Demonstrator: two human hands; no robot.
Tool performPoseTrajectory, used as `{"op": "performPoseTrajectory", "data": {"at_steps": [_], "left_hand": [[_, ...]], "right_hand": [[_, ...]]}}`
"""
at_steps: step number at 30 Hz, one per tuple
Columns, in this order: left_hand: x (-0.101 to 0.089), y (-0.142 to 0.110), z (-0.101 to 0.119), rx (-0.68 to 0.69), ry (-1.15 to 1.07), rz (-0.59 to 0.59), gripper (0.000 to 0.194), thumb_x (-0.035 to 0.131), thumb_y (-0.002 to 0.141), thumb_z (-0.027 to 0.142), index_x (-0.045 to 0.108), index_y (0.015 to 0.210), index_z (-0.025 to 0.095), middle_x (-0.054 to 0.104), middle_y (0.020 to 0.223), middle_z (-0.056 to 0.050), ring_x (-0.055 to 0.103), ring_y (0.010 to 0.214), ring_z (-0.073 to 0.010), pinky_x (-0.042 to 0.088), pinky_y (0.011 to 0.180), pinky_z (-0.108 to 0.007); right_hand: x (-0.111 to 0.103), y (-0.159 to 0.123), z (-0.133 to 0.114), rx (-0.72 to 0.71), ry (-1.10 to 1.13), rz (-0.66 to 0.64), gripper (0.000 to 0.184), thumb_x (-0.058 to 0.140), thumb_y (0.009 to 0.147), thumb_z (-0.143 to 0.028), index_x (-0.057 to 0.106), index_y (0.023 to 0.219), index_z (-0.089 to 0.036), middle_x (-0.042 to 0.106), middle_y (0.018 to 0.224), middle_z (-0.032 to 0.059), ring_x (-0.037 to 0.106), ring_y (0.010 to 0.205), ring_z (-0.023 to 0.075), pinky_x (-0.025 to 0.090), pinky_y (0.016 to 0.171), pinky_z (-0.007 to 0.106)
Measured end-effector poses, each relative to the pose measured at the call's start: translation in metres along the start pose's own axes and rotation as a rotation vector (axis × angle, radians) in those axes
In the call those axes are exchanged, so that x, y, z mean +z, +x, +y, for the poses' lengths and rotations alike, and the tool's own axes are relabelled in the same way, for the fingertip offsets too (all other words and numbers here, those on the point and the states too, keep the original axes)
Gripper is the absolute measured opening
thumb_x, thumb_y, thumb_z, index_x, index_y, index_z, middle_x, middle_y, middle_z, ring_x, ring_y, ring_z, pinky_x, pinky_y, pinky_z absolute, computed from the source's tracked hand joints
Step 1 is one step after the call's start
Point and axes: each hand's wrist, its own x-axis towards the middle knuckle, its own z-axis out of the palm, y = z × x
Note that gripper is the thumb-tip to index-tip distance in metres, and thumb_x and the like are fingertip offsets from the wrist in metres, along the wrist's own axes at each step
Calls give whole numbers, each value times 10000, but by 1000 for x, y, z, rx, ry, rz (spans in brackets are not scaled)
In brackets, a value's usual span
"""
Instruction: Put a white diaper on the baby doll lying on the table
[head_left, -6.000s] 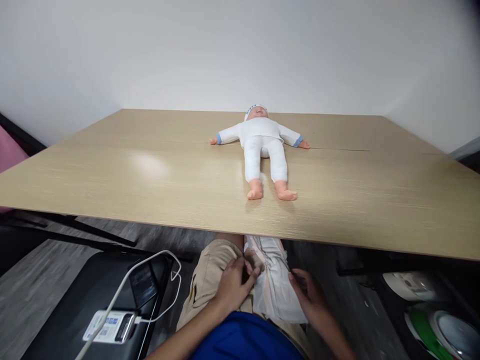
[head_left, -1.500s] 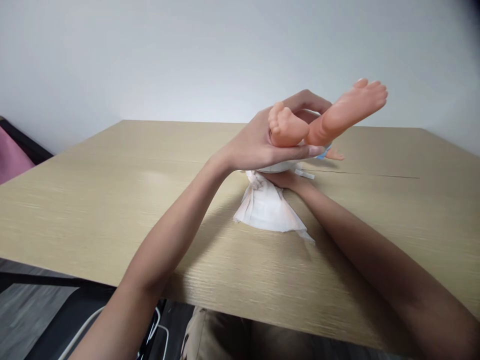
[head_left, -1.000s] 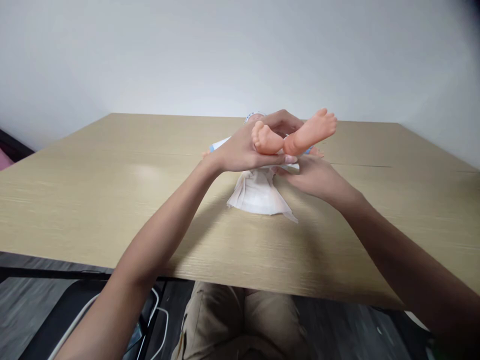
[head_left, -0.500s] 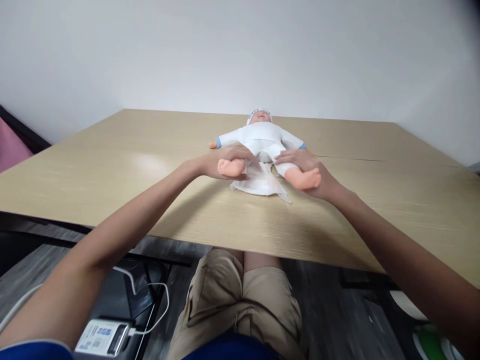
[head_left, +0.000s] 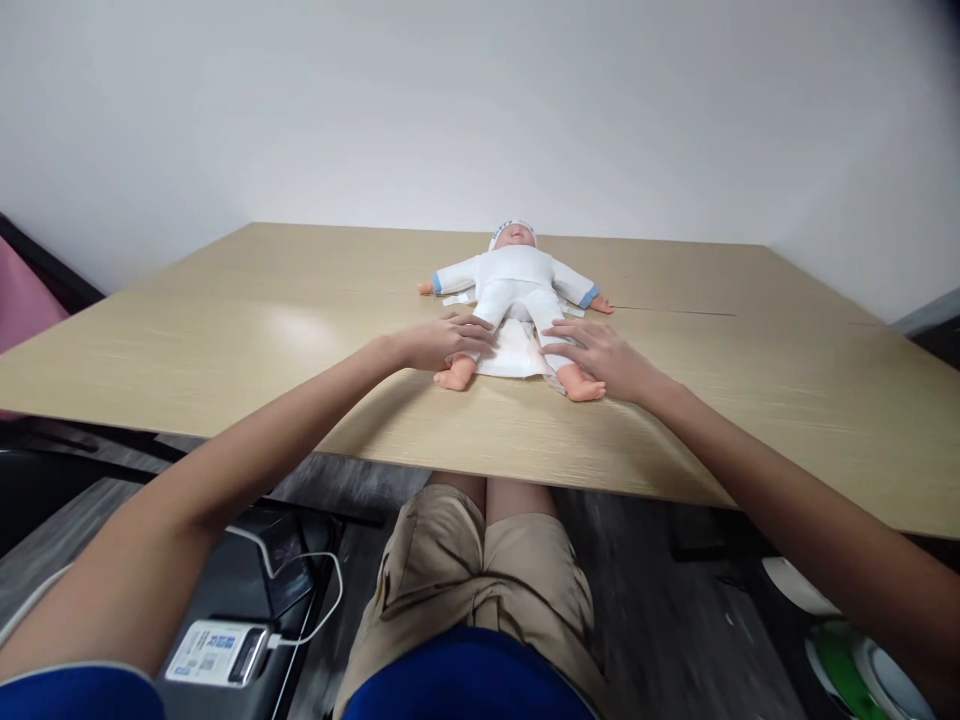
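Note:
A baby doll in a white suit with blue cuffs lies on its back on the wooden table, legs apart and feet toward me. A white diaper is spread flat under its hips and between its legs. My left hand rests over the doll's left-side leg, fingers stretched out toward the diaper. My right hand lies flat over the other leg near its foot, fingers extended. Neither hand grips anything.
The table's front edge runs just above my knees. On a dark seat at lower left lies a power bank with a white cable. Round green and white objects sit on the floor at lower right.
The doll's legs, held up and crossed in my left hand a second ago, are now down and spread on the table. Both hands have loosened and lie flat over the legs.

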Motion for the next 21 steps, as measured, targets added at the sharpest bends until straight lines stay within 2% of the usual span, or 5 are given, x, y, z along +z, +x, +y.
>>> {"op": "performPoseTrajectory", "data": {"at_steps": [8,13,17,19,21], "left_hand": [[-6,3,7,-39,30,-73,690,537,869,31,731,1485,274,637,1662,-59,412,1659,-287,320,1346,-479],[-18,6,24,-63,-16,-26,599,523,927,99,721,1478,225,684,1584,-120,503,1571,-307,418,1286,-488],[-22,9,39,-154,-38,-15,506,613,1031,465,699,1450,196,692,1530,-165,554,1473,-360,469,1218,-496],[-19,9,43,-177,-56,-11,676,695,967,667,679,1440,184,698,1505,-179,548,1457,-385,457,1218,-509],[-15,10,45,-192,-50,7,807,771,884,743,651,1444,176,699,1492,-189,534,1452,-404,436,1222,-524]], "right_hand": [[-7,0,5,-17,18,-70,595,499,999,-41,693,1516,-264,580,1701,106,519,1598,331,450,1296,618],[-16,3,9,7,152,-111,528,419,1076,-117,732,1476,-261,569,1707,115,541,1585,311,507,1261,594],[-20,9,-9,115,184,-84,314,527,1131,-376,765,1286,-242,628,1634,139,557,1554,358,484,1265,634],[-15,12,-23,177,165,-46,380,636,1082,-560,728,1264,-240,647,1589,169,542,1552,405,486,1240,669],[-7,14,-36,209,124,-2,527,687,1029,-665,679,1332,-234,651,1561,194,532,1546,432,485,1225,680]]}}
